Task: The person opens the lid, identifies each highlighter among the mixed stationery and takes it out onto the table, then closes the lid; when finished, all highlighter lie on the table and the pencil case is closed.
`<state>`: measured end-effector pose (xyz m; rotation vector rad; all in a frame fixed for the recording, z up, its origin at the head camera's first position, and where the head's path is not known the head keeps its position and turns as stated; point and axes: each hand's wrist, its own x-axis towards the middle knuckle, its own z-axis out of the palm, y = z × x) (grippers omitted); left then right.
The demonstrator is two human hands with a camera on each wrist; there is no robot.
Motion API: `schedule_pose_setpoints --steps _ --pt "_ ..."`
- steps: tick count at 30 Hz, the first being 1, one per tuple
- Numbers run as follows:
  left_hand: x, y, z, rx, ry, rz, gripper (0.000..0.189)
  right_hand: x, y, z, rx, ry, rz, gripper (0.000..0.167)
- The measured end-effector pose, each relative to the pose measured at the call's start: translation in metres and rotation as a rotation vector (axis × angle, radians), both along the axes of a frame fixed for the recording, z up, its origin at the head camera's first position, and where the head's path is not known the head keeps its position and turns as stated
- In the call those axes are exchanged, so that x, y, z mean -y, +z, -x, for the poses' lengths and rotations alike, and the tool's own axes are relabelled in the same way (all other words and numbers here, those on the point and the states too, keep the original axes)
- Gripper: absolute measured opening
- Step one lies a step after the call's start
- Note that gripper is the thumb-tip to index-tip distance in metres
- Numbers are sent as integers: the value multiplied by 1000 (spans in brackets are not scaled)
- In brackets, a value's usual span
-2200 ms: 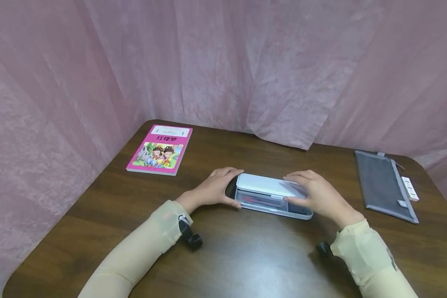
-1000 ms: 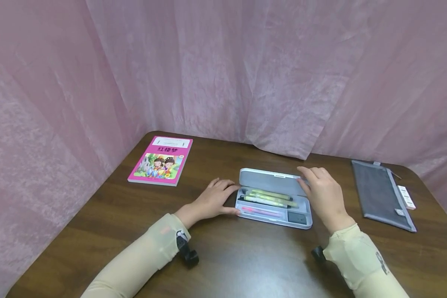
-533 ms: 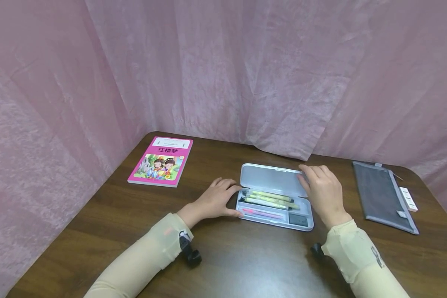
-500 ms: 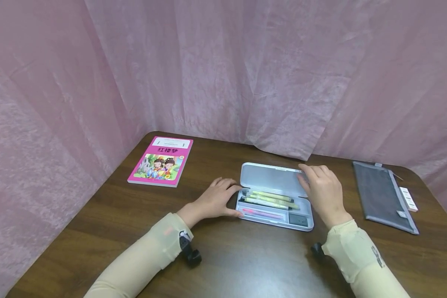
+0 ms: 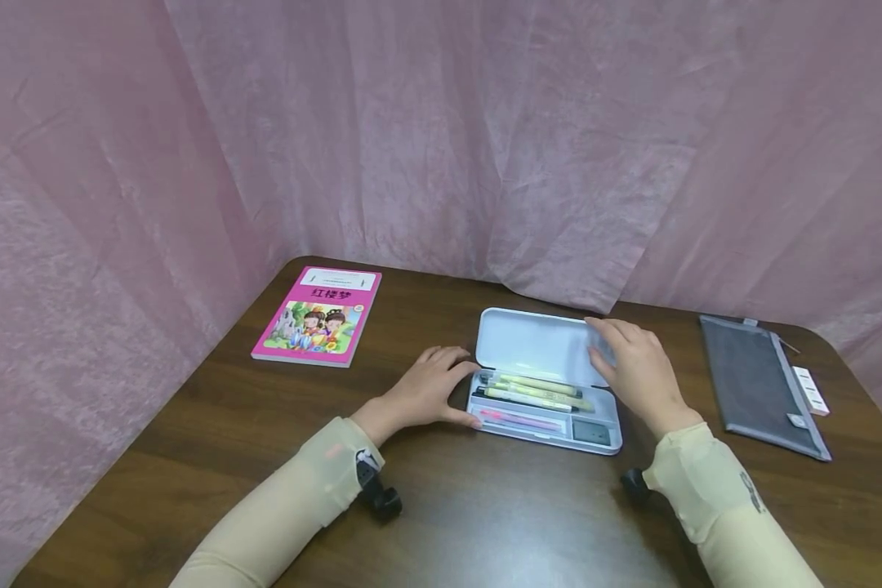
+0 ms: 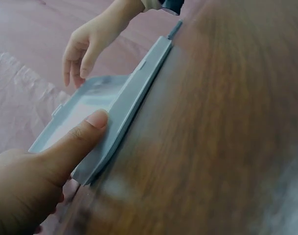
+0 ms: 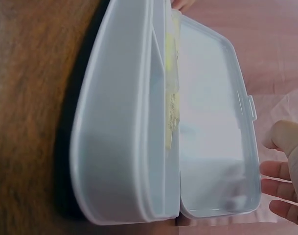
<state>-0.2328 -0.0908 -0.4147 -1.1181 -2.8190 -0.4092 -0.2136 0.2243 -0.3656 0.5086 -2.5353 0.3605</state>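
A pale blue pencil case [image 5: 544, 444] lies on the table with its hinged lid [image 5: 532, 347] raised and leaning back. Several yellow-green pens [image 5: 536, 390] fill the rear compartment, a pink pen [image 5: 518, 420] lies in the front one, and a dark rectangular block [image 5: 591, 432] sits at front right. My left hand [image 5: 426, 392] grips the case's left end, thumb on the front wall in the left wrist view. My right hand [image 5: 635, 367] is beside the lid's right edge, fingers loosely bent; in the right wrist view its fingertips [image 7: 276, 169] are just off that edge.
A pink picture-covered book [image 5: 316, 317] lies at the table's back left. On the right are a grey mesh zip pouch [image 5: 760, 384] and a small white box [image 5: 811, 391] partly beside it. A pink curtain [image 5: 412, 147] hangs behind the table.
The pencil case lid has swung up and back from nearly closed, uncovering the pens. My right hand moved up and back with it; my left hand stayed on the left end.
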Motion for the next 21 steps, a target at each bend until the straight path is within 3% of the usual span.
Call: schedule_pose_setpoints --steps 9,21 --pt "1 -9 5 -45 18 -1 88 -5 -6 9 180 -12 20 42" --pt "1 -11 3 8 16 -28 92 -14 -19 26 400 81 102 47"
